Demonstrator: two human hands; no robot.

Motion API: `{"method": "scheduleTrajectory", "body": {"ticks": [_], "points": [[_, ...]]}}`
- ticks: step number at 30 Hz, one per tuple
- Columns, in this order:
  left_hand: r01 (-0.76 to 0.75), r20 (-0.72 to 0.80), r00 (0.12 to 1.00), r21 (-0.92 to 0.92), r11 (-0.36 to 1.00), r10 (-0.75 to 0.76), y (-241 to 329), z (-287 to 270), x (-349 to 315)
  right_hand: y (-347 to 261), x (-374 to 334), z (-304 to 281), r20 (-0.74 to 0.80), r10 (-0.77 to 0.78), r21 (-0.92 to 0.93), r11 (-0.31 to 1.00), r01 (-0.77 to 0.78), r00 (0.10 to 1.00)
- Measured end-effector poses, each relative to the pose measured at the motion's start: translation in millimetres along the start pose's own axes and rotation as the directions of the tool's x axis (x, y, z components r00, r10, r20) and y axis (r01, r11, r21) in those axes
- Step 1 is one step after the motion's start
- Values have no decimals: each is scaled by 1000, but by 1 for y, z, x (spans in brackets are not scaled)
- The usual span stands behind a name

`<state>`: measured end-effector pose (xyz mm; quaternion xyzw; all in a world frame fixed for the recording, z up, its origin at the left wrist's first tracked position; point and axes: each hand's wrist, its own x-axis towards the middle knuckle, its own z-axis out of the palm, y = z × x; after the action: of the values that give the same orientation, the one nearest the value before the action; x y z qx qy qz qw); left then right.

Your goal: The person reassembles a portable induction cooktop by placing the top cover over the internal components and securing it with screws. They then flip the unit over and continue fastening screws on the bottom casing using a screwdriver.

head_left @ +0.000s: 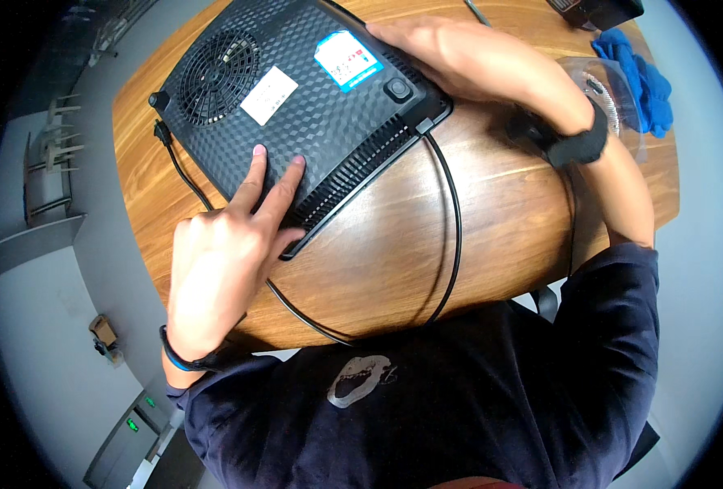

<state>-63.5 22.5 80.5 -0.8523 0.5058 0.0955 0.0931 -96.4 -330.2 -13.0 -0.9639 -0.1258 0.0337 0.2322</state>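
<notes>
An induction cooker (pixel 296 155) lies with its black textured underside up, showing a round fan grille (pixel 220 77), a white label (pixel 268 95) and a blue-and-white sticker (pixel 348 60). My left hand (pixel 223 253) rests at its near left edge. Two fingers are stretched apart on the underside, and the thumb is by the rim. On the far right side, my right hand (pixel 451 57) holds the cooker's edge; most of its fingertips are hidden. A black power cord (pixel 458 220) leaves the near right corner and loops toward my body. Its plug (pixel 162 132) sits beside the left edge.
The wooden table (pixel 508 212) has a curved near edge close to my body. Beyond my right wrist are a clear plastic bag (pixel 577 69), a blue cloth item (pixel 634 77) and a dark box (pixel 598 10). A small cardboard box (pixel 102 330) is off to the left.
</notes>
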Motion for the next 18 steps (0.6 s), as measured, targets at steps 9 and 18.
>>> {"method": "scheduleTrajectory", "body": {"ticks": [9, 18], "points": [[-114, 78, 989, -106, 988, 122, -26, -11, 9, -16, -67, 2, -31, -118, -47, 992, 116, 993], [-131, 55, 989, -77, 988, 135, -13, 6, 30, 2, -41, 13, -254, -97, 27, 994, 107, 962]]}}
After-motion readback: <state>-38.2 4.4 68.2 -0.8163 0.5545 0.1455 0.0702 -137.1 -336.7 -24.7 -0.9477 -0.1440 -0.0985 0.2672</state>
